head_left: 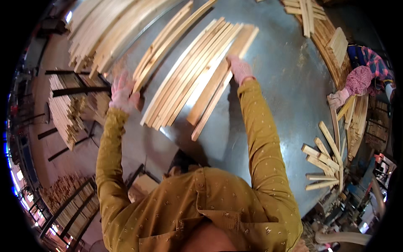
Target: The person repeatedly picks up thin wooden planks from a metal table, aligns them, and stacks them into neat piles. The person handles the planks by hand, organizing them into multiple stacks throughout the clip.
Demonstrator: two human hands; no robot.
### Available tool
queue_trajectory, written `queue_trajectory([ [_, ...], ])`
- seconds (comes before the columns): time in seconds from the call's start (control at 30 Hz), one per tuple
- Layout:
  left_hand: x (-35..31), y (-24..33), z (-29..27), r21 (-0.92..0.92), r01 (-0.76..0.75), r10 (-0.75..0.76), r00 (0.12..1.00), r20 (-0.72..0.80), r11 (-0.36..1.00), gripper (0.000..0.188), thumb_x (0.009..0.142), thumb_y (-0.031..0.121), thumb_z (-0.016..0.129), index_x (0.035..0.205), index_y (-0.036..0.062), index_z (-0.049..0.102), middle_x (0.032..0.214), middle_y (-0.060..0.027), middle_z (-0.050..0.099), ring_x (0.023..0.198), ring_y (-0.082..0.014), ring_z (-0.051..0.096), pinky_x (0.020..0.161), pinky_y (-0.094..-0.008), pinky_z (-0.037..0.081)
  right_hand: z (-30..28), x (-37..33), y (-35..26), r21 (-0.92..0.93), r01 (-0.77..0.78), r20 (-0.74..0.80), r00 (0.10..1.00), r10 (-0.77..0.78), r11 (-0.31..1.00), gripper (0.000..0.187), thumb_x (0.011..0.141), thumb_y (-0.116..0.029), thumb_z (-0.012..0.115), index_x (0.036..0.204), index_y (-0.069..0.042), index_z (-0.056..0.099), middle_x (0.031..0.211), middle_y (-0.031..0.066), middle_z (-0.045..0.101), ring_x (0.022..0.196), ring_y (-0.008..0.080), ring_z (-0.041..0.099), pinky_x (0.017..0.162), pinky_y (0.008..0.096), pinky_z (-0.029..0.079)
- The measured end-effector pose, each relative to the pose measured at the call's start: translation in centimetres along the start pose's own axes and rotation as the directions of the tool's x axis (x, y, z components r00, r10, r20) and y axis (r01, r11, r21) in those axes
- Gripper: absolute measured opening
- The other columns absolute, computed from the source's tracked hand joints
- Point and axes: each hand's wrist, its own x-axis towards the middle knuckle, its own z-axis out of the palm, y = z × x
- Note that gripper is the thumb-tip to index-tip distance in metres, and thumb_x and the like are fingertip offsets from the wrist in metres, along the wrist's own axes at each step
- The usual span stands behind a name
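My left hand [121, 90], in a pale pink glove, has its fingers stretched out. Its thumb is close to the near ends of a pair of long wooden strips [161, 49]; whether it touches them I cannot tell. In a matching glove, my right hand [241, 70] is closed over the edge of a wooden strip [217, 100] at the right side of a row. Beside that strip lies a darker brown strip [212, 90]. More pale strips [187, 73] lie side by side to the left, between my hands.
Beneath the strips is a grey metal table [281, 113]. Stacked boards [113, 27] occupy its far left. At right, a co-worker's gloved hand [337, 100] is near a long strip, with short wooden pieces [323, 157] below. Racked lumber [65, 109] stands left of the table.
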Motion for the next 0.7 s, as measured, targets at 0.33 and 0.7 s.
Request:
queue_trajectory([
  [0.33,1.5,3.5,0.6,0.043,0.212,-0.209,0.976,-0.062,0.976,0.082,0.085,0.035,0.070,0.152,0.0078,0.031,0.147,-0.0211,0.043,0.131,-0.0384,0.047,0.108,-0.0458,0.041,0.6,-3.3,-6.8,0.830,-0.385,0.144,0.847,0.511,0.404,0.050,0.095,-0.042,0.062,0.107,0.006,0.054,0.084,0.0185,0.066,0.069,0.0300,0.068,0.059,0.0439,0.062],
  [0.7,3.8,16.0,1.2,-0.258,0.437,-0.366,0.887,0.281,0.862,0.085,0.087,0.050,0.063,0.149,0.0000,0.034,0.149,-0.0261,0.042,0.139,-0.0402,0.039,0.115,-0.0436,0.033,-0.1,-3.3,-4.3,-0.033,-0.060,-0.044,0.997,0.058,0.998,0.054,0.098,-0.045,0.039,0.128,-0.005,0.060,0.120,0.0219,0.065,0.115,0.0325,0.062,0.099,0.0409,0.049],
])
